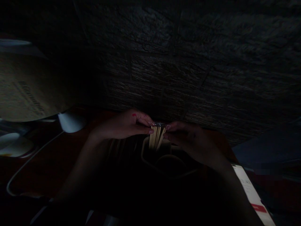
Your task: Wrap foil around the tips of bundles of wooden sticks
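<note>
Both hands meet at a bundle of pale wooden chopsticks (156, 137) standing almost upright, fanned slightly. My left hand (131, 125) pinches the upper left side of the bundle, thumb below the fingers. On the other side, my right hand (188, 138) is closed at the upper right edge, its fingers dim in shadow. Shiny clear plastic wrap (159, 124) covers the upper ends between the fingertips. Beneath the hands is a dark, angular container (142, 153) with inner dividers and a rounded compartment. The lower ends of the chopsticks reach into it; whether they touch its bottom is hidden.
A rough stone-block wall (150, 69) rises right behind the hands. On the left are a printed brown paper bag (28, 88), a white cone-shaped object (71, 122), a white cable (28, 160) and a pale dish (16, 146). A lit phone (249, 188) lies at right.
</note>
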`<move>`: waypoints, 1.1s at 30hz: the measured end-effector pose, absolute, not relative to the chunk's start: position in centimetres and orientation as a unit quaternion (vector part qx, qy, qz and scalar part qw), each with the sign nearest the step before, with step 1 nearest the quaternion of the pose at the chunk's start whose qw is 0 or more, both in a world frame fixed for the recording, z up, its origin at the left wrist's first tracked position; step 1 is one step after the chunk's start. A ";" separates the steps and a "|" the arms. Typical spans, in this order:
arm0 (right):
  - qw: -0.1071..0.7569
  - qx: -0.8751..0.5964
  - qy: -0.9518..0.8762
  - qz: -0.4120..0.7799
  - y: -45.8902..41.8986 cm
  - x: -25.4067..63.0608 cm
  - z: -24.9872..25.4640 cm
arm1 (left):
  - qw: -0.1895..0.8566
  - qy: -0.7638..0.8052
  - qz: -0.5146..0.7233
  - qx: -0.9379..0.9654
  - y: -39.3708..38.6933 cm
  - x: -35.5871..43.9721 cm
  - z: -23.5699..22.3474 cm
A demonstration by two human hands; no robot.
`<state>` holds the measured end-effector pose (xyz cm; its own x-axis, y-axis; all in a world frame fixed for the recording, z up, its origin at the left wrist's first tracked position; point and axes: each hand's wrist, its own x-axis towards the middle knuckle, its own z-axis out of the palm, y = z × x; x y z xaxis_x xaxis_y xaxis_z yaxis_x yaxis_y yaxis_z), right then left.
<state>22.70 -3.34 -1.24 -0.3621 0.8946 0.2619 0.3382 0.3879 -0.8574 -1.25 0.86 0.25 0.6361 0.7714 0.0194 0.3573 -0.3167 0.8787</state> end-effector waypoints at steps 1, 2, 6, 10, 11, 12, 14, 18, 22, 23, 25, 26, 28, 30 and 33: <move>0.380 -0.416 -0.739 0.369 -3.4 22.7 -1.2 | 0.464 0.359 0.227 0.777 0.9 -1.3 0.2; 0.378 -0.416 -0.738 0.372 -3.4 22.7 -1.2 | 0.470 0.356 0.225 0.776 0.9 -1.3 0.1; 0.371 -0.420 -0.742 0.368 -3.4 22.7 -1.0 | 0.487 0.350 0.218 0.770 0.9 -1.2 0.0; 0.367 -0.421 -0.741 0.372 -3.4 22.8 -0.7 | 0.477 0.360 0.229 0.768 0.8 -0.9 0.3; 0.367 -0.420 -0.740 0.376 -3.4 22.8 -0.7 | 0.473 0.365 0.234 0.767 0.7 -0.8 0.5; 0.367 -0.419 -0.739 0.379 -3.4 22.7 -0.7 | 0.470 0.368 0.239 0.766 0.6 -0.7 0.6; 0.368 -0.417 -0.739 0.381 -3.3 22.7 -0.8 | 0.464 0.370 0.255 0.764 0.4 -0.4 0.8; 0.364 -0.424 -0.744 0.367 -3.2 22.7 -1.0 | 0.449 0.372 0.273 0.765 0.1 0.2 0.8; 0.373 -0.421 -0.749 0.350 -3.2 22.5 -1.2 | 0.450 0.369 0.273 0.766 -0.1 0.7 0.8; 0.375 -0.420 -0.751 0.345 -3.2 22.5 -1.2 | 0.451 0.370 0.272 0.766 -0.1 0.7 0.8; 0.379 -0.420 -0.754 0.334 -3.2 22.4 -1.2 | 0.452 0.372 0.273 0.764 -0.1 0.8 0.8; 0.380 -0.419 -0.755 0.331 -3.3 22.4 -1.2 | 0.453 0.374 0.273 0.762 0.0 0.8 0.8; 0.381 -0.419 -0.757 0.328 -3.3 22.3 -1.2 | 0.454 0.376 0.273 0.760 0.0 0.8 0.7; 0.380 -0.418 -0.758 0.325 -3.3 22.3 -1.2 | 0.456 0.371 0.272 0.762 0.1 0.8 0.6; 0.378 -0.424 -0.759 0.318 -3.4 22.3 -1.2 | 0.455 0.363 0.270 0.767 0.2 0.7 0.5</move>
<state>22.31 -3.38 -1.24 -0.3549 0.8839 0.3047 0.4026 0.4386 -0.8034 0.68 0.21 0.47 0.5910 0.8025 0.0827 0.3114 -0.3215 0.8942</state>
